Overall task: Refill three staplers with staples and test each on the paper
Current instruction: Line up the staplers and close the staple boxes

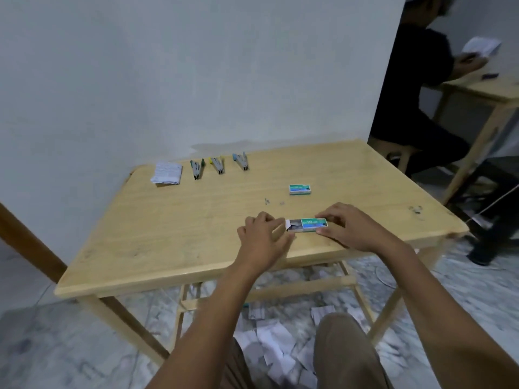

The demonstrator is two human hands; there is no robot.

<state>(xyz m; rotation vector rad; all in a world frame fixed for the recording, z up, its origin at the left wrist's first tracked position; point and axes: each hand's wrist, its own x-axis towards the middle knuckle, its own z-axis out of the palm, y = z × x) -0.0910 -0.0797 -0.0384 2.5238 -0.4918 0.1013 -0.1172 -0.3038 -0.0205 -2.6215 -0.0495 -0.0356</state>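
Observation:
A green staple box lies near the table's front edge with its inner tray slid partly out to the left, staples showing. My right hand pinches the box's right end. My left hand holds the tray's open left end. Three staplers lie in a row at the back: a green one, a yellow one and a blue one. A folded stack of paper lies left of them. A second, closed staple box sits beyond my hands.
Loose staples lie between the two boxes, more near the wooden table's right edge. Torn paper litters the floor under the table. Another person sits at a second table at the back right.

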